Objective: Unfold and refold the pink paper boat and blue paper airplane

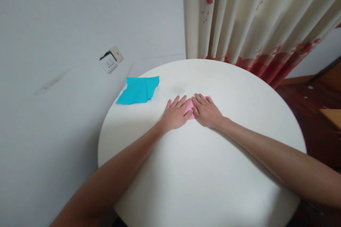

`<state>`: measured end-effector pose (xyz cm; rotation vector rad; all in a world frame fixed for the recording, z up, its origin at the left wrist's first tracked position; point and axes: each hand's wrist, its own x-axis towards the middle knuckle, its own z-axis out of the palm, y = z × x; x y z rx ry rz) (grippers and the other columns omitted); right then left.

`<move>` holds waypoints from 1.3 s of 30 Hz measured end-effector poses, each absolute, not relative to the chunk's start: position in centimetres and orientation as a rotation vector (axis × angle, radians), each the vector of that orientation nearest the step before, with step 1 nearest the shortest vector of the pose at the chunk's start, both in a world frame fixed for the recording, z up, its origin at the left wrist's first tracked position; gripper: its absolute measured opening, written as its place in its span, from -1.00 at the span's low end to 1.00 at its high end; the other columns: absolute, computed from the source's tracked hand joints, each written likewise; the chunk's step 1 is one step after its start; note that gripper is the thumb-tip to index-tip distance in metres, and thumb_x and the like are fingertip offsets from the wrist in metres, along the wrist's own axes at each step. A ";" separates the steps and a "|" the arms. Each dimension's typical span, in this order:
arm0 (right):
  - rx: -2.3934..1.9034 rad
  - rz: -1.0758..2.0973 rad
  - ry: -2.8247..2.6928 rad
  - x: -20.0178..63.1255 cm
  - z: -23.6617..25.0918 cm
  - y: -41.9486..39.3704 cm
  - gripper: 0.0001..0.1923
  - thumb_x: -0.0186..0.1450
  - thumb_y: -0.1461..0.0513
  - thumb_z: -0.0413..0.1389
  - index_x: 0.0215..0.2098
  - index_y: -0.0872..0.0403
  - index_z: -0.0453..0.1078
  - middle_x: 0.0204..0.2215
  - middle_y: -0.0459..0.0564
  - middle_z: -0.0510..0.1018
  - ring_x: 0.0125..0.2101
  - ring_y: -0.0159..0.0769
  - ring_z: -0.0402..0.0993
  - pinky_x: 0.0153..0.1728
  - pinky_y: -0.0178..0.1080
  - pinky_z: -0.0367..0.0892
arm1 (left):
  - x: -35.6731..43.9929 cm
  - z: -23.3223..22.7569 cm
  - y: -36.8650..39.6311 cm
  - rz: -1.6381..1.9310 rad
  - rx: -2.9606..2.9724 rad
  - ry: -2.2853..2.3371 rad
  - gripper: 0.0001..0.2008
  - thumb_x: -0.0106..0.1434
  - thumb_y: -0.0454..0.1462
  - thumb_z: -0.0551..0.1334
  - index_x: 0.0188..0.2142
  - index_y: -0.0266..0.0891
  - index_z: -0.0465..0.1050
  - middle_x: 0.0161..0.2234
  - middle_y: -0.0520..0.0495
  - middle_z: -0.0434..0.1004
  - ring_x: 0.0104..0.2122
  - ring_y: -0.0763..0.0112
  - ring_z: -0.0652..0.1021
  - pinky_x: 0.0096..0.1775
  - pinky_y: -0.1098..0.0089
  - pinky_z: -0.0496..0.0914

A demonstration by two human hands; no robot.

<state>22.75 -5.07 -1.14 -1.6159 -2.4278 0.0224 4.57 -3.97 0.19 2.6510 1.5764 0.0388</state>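
A small pink paper (190, 108) lies flat near the middle of the round white table (207, 170). My left hand (176, 113) presses on its left part with fingers flat and together. My right hand (206, 110) lies flat on its right part, fingers pointing left, so most of the pink paper is hidden. The two hands touch at the fingertips. A folded turquoise paper (140, 90) rests at the table's far left edge, apart from both hands.
A grey wall (66, 25) stands to the left with a white socket (110, 60) on it. A cream curtain with red flowers (253, 17) hangs behind the table. Dark wooden floor (314, 113) shows at the right.
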 end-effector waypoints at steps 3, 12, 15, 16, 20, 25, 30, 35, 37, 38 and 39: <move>-1.640 0.022 -2.408 22.7 -1.1 -5.1 -0.38 0.48 0.11 -0.25 0.40 0.28 0.04 0.41 0.25 0.06 0.39 0.01 -0.06 0.33 0.09 -0.08 | 4.5 0.2 -3.9 0.045 2.629 1.609 -0.34 0.46 0.06 -0.16 0.43 -0.17 -0.06 0.45 -0.02 -0.15 0.43 0.11 -0.05 0.34 -0.13 -0.07; -1.689 0.019 -2.364 22.7 -1.2 -5.2 -0.34 0.47 0.10 -0.24 0.39 0.37 0.02 0.40 0.33 0.05 0.40 0.01 -0.09 0.34 0.07 -0.09 | 4.1 -0.4 -3.7 0.101 2.643 1.753 -0.29 0.47 0.03 -0.16 0.39 -0.45 -0.03 0.42 -0.39 -0.07 0.41 0.05 0.00 0.35 -0.08 -0.09; -1.688 0.008 -2.367 22.6 -1.2 -5.3 -0.34 0.47 0.10 -0.24 0.39 0.38 0.02 0.40 0.34 0.04 0.40 0.02 -0.09 0.34 0.08 -0.09 | 4.4 -0.3 -4.1 0.170 2.755 1.686 -0.35 0.48 -0.03 -0.17 0.39 -0.42 -0.01 0.41 -0.36 -0.03 0.42 0.08 -0.01 0.36 -0.08 -0.19; -1.680 -0.007 -2.370 22.5 -1.1 -5.4 -0.34 0.47 0.10 -0.24 0.39 0.39 0.02 0.40 0.34 0.04 0.41 0.03 -0.12 0.34 0.10 -0.11 | 4.5 -0.2 -4.2 0.184 2.796 1.604 -0.36 0.49 -0.04 -0.18 0.40 -0.41 -0.03 0.42 -0.33 -0.05 0.42 0.13 -0.02 0.37 -0.04 -0.18; -1.555 -0.057 -2.436 22.5 -0.9 -5.5 -0.37 0.47 0.16 -0.26 0.38 0.40 0.04 0.41 0.33 0.02 0.42 0.03 -0.20 0.36 0.12 -0.20 | 4.9 -0.5 -4.2 0.132 2.823 1.342 -0.40 0.50 -0.14 -0.24 0.42 -0.40 -0.09 0.44 -0.24 -0.09 0.42 0.27 -0.04 0.37 0.11 -0.07; -1.496 0.054 -2.508 22.4 -0.8 -5.4 -0.37 0.48 0.18 -0.28 0.38 0.43 0.02 0.39 0.36 0.06 0.40 -0.01 -0.08 0.35 0.04 -0.08 | 4.8 -1.0 -4.0 0.125 2.817 1.347 -0.42 0.49 -0.19 -0.23 0.42 -0.41 -0.09 0.44 -0.22 -0.11 0.43 0.27 -0.04 0.37 0.10 -0.07; -1.527 0.049 -2.489 22.4 -0.9 -5.3 -0.38 0.48 0.17 -0.29 0.39 0.37 0.02 0.40 0.29 0.05 0.40 -0.05 -0.08 0.35 0.05 -0.07 | 4.7 -0.7 -4.1 0.137 2.776 1.409 -0.41 0.48 -0.16 -0.18 0.43 -0.32 -0.08 0.44 -0.14 -0.08 0.42 0.21 -0.01 0.36 0.03 -0.04; -1.578 0.020 -2.449 22.6 -0.9 -5.3 -0.37 0.48 0.14 -0.26 0.39 0.35 0.04 0.40 0.28 0.06 0.40 -0.01 -0.08 0.34 0.07 -0.08 | 4.4 -0.3 -3.7 0.098 2.716 1.526 -0.41 0.46 -0.04 -0.11 0.42 -0.09 -0.04 0.45 -0.02 -0.10 0.42 0.05 -0.03 0.33 -0.18 -0.07; -1.598 0.029 -2.445 22.6 -0.9 -5.3 -0.37 0.48 0.13 -0.27 0.40 0.33 0.04 0.41 0.27 0.05 0.40 0.00 -0.08 0.34 0.08 -0.09 | 4.3 -0.3 -3.6 0.091 2.695 1.567 -0.40 0.45 0.02 -0.09 0.41 -0.01 -0.01 0.45 0.01 -0.11 0.42 0.01 -0.03 0.32 -0.23 -0.08; -1.604 0.034 -2.444 22.6 -0.9 -5.2 -0.37 0.48 0.13 -0.27 0.40 0.32 0.03 0.41 0.27 0.04 0.40 0.00 -0.08 0.34 0.09 -0.09 | 4.3 -0.3 -3.6 0.091 2.686 1.581 -0.40 0.44 0.03 -0.08 0.41 0.01 0.00 0.45 0.02 -0.10 0.42 0.00 -0.03 0.31 -0.23 -0.08; -1.608 0.035 -2.442 22.6 -0.9 -5.2 -0.37 0.48 0.13 -0.28 0.40 0.32 0.03 0.41 0.26 0.04 0.40 0.00 -0.07 0.34 0.09 -0.08 | 4.3 -0.3 -3.5 0.097 2.678 1.594 -0.40 0.44 0.05 -0.07 0.41 0.03 0.01 0.45 0.02 -0.10 0.42 0.00 -0.02 0.31 -0.23 -0.08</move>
